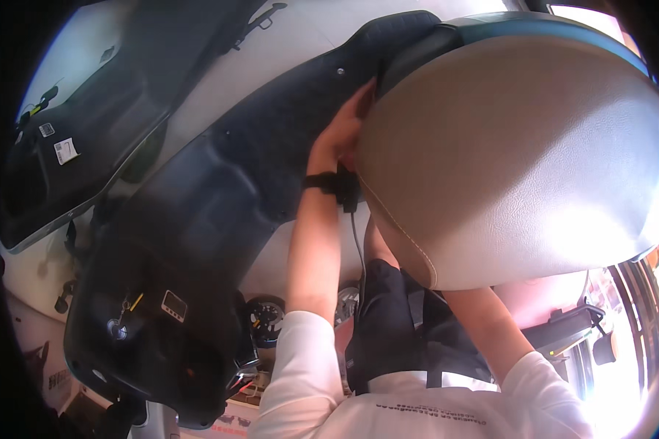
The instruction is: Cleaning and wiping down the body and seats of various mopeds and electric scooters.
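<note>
A large beige padded scooter seat (505,154) with a stitched edge fills the right side of the view, close to me. My left hand (340,135) is against the seat's left edge, its fingers closed around that edge and partly hidden. A black band with a small device (338,184) and a cable is on my left wrist. My right forearm (487,325) reaches beneath the seat, which hides the right hand entirely. Beyond my left arm runs the scooter's black body panel (220,175), with a key (133,304) and a small display (173,305) on its near end.
Another dark scooter (73,168) with a white paper tag (66,151) stands at the upper left. A blue body panel (549,31) borders the seat's far side. A wheel (265,322) shows low between the panel and my left arm. Bright light enters at right.
</note>
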`<move>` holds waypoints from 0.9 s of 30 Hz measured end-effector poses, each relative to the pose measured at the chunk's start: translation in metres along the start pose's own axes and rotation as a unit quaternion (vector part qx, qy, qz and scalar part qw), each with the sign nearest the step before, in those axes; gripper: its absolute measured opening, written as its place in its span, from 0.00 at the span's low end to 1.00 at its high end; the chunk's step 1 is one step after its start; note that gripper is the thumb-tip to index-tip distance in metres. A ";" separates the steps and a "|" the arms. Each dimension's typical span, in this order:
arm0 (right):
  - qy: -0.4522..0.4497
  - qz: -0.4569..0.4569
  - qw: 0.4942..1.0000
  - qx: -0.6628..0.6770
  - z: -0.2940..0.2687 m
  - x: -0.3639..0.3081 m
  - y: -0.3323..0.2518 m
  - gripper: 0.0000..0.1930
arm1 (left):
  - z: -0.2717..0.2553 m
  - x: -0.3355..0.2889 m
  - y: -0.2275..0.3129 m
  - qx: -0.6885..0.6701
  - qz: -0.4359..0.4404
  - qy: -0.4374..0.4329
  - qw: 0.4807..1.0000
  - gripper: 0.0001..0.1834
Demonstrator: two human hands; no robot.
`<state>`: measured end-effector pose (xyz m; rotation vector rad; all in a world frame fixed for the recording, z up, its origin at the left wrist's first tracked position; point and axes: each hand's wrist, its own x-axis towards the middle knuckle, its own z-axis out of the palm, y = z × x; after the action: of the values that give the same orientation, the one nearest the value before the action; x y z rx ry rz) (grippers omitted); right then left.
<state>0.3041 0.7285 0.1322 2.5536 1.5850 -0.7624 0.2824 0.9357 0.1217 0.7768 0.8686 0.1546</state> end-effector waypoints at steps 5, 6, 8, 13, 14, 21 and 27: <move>-0.020 -0.013 1.000 0.019 -0.012 -0.026 -0.012 0.29 | -0.077 -0.096 -0.082 0.414 -0.063 0.024 0.908 0.27; -0.025 -0.010 1.000 0.013 -0.009 -0.033 -0.003 0.28 | -0.070 -0.102 -0.108 0.420 -0.058 0.017 0.905 0.27; -0.028 0.003 1.000 -0.003 -0.011 -0.044 0.027 0.28 | -0.021 -0.104 -0.118 0.350 -0.012 0.011 0.937 0.28; -0.024 0.006 1.000 -0.007 -0.029 -0.054 0.070 0.27 | -0.025 -0.063 -0.130 0.438 0.072 0.118 0.888 0.30; -0.033 -0.002 0.999 0.026 -0.018 -0.060 0.057 0.27 | -0.056 -0.079 -0.133 0.481 0.052 0.152 0.862 0.30; -0.029 -0.040 0.997 0.060 0.015 -0.042 0.065 0.26 | -0.049 -0.112 -0.172 0.468 0.060 0.311 0.825 0.33; -0.018 -0.181 0.977 0.108 0.072 -0.005 0.050 0.25 | -0.031 -0.138 -0.218 0.592 -0.005 0.368 0.717 0.39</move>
<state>0.3168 0.6797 0.0599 2.3921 2.0943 -1.0591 0.1303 0.7375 0.0506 2.0007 1.7757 -0.1630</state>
